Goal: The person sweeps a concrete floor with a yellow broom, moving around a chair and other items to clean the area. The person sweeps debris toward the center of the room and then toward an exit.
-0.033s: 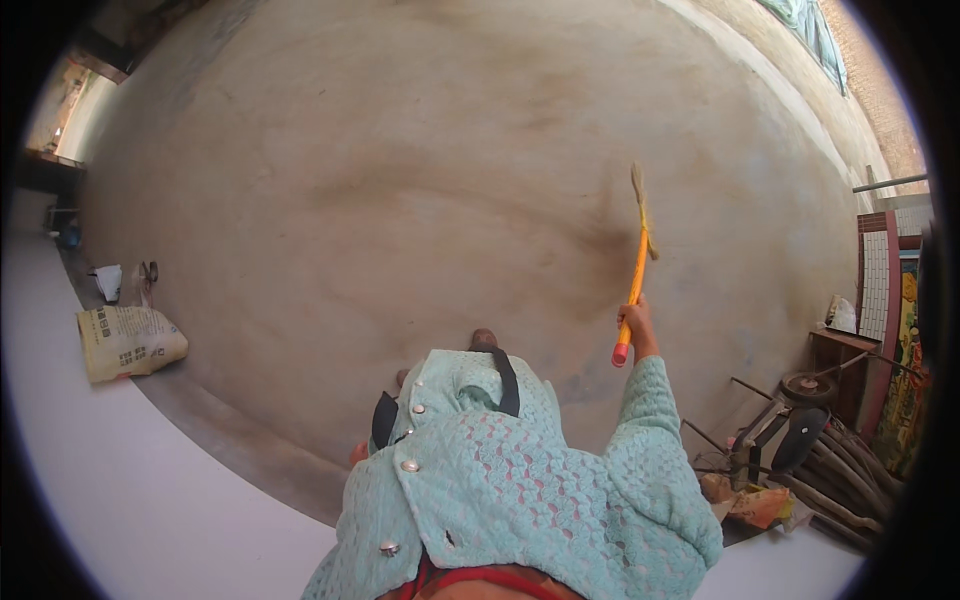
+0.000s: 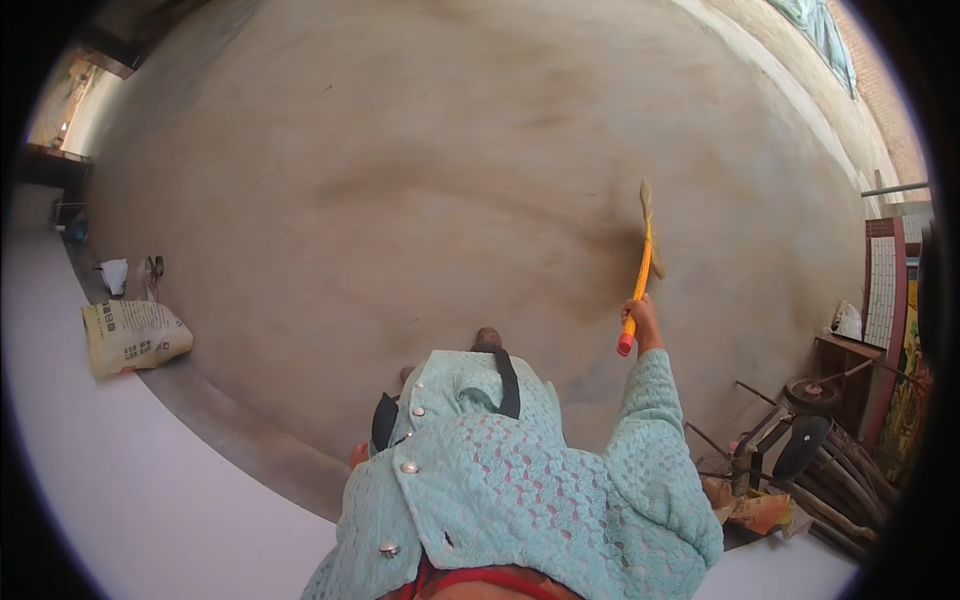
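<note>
My right hand is shut on the orange handle of a broom, held out to my right. Its straw-coloured bristles reach away from me onto the grey concrete floor, where a darker patch lies. My light blue lace cardigan fills the lower middle. One foot in a black-strapped sandal shows just past it. Only a small bit of skin shows at the cardigan's left edge, perhaps my left hand; its fingers are hidden.
A printed yellowish sack and a white bag lie at the floor's left edge. A white ledge runs along the lower left. At right stand a wheeled metal frame, wooden poles, a small wooden table and a tiled panel.
</note>
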